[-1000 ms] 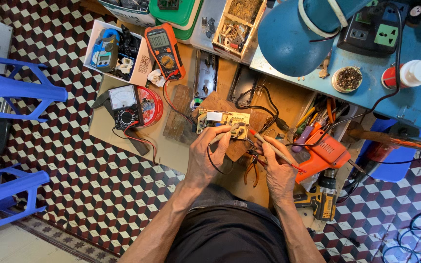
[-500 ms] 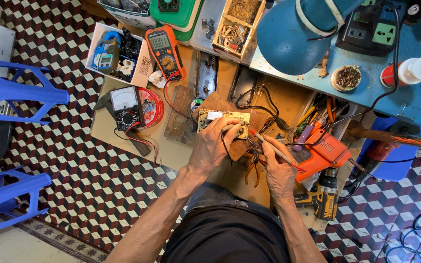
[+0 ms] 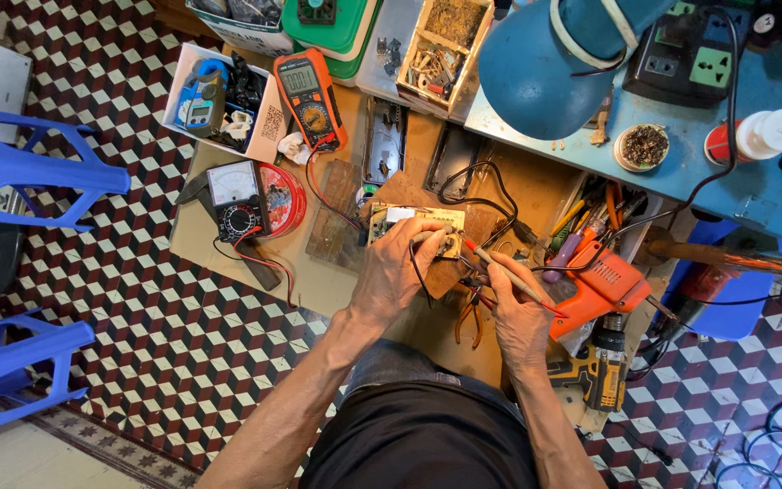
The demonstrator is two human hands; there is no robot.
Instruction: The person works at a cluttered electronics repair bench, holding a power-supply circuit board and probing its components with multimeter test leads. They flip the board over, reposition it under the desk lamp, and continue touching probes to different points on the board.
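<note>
Left hand [image 3: 395, 272] presses circuit board [image 3: 418, 224]; right hand [image 3: 518, 317] grips soldering iron [image 3: 509, 276] beside it.

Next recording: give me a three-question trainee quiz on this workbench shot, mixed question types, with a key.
1. True or false: the left hand rests on the circuit board.
2. Multiple choice: the right hand holds
A. a thin soldering iron
B. a hammer
C. a paintbrush
3. Fill in: the orange digital multimeter lies on the bench, and just below it in the picture sits a black analog ______ with a needle dial.

Key
1. True: its fingers lie over the board's near edge.
2. A: it is gripped like a pen, tip pointing toward the board.
3. Meter.
</note>
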